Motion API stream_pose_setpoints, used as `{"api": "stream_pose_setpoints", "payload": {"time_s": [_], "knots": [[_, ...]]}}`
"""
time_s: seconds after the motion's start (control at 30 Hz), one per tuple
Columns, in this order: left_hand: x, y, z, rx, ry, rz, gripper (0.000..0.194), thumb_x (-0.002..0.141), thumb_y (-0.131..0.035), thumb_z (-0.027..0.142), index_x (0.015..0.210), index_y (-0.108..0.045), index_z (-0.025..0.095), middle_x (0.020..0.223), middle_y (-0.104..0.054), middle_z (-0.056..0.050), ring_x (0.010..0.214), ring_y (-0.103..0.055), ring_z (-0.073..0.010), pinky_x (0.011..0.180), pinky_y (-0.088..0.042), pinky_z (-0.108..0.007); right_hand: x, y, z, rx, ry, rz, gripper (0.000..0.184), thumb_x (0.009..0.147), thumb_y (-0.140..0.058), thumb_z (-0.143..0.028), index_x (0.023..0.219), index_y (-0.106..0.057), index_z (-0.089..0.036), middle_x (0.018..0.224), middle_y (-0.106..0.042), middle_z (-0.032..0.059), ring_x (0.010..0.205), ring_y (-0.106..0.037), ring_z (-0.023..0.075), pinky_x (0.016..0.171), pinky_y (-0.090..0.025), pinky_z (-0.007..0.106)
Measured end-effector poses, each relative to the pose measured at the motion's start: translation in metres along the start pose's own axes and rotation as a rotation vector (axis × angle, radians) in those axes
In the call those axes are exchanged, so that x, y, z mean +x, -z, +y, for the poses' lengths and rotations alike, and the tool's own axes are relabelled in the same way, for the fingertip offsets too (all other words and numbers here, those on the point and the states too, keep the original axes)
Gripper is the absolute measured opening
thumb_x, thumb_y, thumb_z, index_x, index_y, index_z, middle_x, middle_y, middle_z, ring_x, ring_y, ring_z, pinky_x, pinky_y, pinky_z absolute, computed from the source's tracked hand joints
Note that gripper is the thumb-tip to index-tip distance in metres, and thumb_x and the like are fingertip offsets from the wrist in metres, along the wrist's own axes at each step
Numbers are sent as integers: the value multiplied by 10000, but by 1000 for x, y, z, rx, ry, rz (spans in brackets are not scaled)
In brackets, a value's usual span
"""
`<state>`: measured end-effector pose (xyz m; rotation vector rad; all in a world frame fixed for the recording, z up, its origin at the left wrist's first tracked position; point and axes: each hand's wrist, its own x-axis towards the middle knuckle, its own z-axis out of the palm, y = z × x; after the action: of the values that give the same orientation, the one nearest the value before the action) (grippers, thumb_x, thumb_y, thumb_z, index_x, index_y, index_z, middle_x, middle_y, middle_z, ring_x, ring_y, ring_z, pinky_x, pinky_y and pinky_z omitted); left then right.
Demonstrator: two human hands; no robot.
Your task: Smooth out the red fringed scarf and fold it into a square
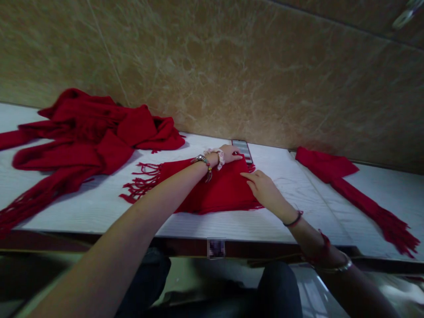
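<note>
A folded red scarf [215, 190] with fringe at its left end lies in the middle of the white table [99, 207]. My left hand [230, 154] rests on the scarf's far right corner, fingers pressed down on the cloth. My right hand [261, 185] lies on the scarf's right edge, fingers pinching at the fabric. Both wrists carry bracelets.
A heap of red scarves [82, 137] covers the table's left part. Another red scarf [347, 185] stretches across the right side, fringe toward the front edge. A phone [242, 149] lies by the brown marbled wall [232, 66], just behind the folded scarf.
</note>
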<state>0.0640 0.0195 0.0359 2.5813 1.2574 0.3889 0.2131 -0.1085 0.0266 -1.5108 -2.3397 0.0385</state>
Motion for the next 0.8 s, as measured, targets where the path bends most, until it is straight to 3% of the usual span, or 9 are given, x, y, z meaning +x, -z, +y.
{"api": "stream_pose_setpoints", "payload": {"time_s": [0.17,0.3,0.37,0.43,0.53,0.63,0.8], "knots": [[1,-2,3,13,38,10,298,819,-449,271,1037,-609,147,981,-637,-57,884,-571,-180,762,-410,-238,1,-2,4,87,-83,54,337,787,-449,-74,1076,-610,-137,854,-596,88,819,-542,178,770,-440,326],[-23,6,12,43,67,105,446,788,-414,125,1229,-464,163,1182,-527,-82,1060,-495,-185,885,-380,-278,-4,-4,4,15,-87,13,366,789,-410,-63,1109,-585,-103,893,-575,112,839,-543,182,800,-444,318],[-43,9,13,93,74,136,476,804,-411,154,1277,-402,200,1305,-415,-85,1163,-415,-204,943,-346,-348,-6,-1,1,-84,-59,37,377,790,-396,-78,1128,-564,-85,988,-558,142,912,-524,207,825,-437,340],[-63,9,8,145,56,87,452,851,-393,259,1301,-368,216,1387,-304,-88,1251,-303,-240,986,-288,-415,-3,3,-5,-182,-18,92,384,791,-384,-97,1139,-544,-61,1126,-515,174,1022,-476,246,858,-418,372],[-83,5,-7,166,10,-78,466,894,-326,365,1326,-334,192,1426,-237,-86,1306,-179,-238,1037,-202,-401,13,7,-17,-245,101,125,420,803,-357,-109,1196,-478,-23,1261,-448,188,1164,-381,266,930,-362,400],[-90,-3,-19,179,11,-117,502,902,-295,408,1352,-285,187,1446,-171,-87,1321,-126,-227,1050,-169,-389,34,0,-23,-271,204,48,455,845,-344,-187,1267,-396,-26,1340,-382,182,1244,-304,269,983,-298,444],[-93,-7,-18,163,116,-78,562,891,-278,466,1367,-257,167,1452,-132,-103,1323,-95,-260,1046,-148,-441,43,-20,-6,-283,94,-160,491,891,-272,-309,1311,-344,-67,1392,-314,150,1284,-257,265,973,-296,504]]}}
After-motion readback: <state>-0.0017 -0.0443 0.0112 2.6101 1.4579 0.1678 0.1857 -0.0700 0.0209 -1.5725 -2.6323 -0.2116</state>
